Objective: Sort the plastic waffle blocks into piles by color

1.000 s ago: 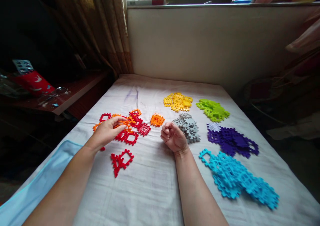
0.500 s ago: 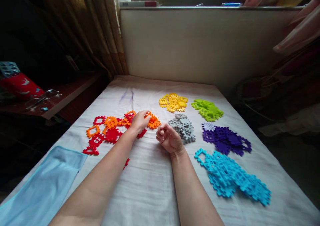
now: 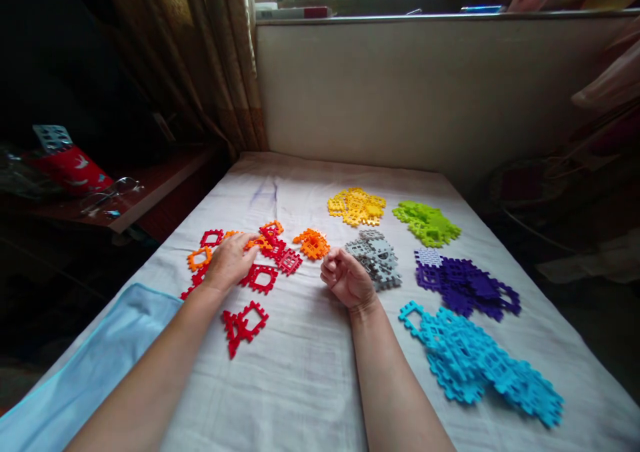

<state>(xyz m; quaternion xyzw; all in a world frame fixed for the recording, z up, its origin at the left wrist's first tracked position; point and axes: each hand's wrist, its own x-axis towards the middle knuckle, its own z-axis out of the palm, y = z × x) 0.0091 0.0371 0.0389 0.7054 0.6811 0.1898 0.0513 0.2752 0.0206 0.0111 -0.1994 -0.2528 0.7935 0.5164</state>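
Observation:
My left hand (image 3: pixel 231 260) reaches over the mixed red and orange interlocking toy tiles, fingers stretched out and slightly bent. Its fingertips are at an orange tile (image 3: pixel 259 243); whether they touch it I cannot tell. Red square tiles (image 3: pixel 263 278) lie just right of that hand, and a small orange pile (image 3: pixel 313 245) sits farther right. My right hand (image 3: pixel 349 280) rests with curled fingers in front of the grey tile pile (image 3: pixel 379 259), and nothing shows in it. Nearer me are joined-looking red pieces (image 3: pixel 244 327).
Sorted piles of yellow (image 3: pixel 356 207), lime green (image 3: pixel 427 224), purple (image 3: pixel 465 285) and light blue tiles (image 3: pixel 480 359) lie on the white-sheeted surface (image 3: pixel 295 385). A light blue cloth (image 3: pixel 115 345) covers the left edge. Glasses (image 3: pixel 117 192) rest on a side shelf.
My left hand has moved left from the orange pile to the mixed red and orange tiles. My right hand stays curled by the grey pile. The view has shifted slightly.

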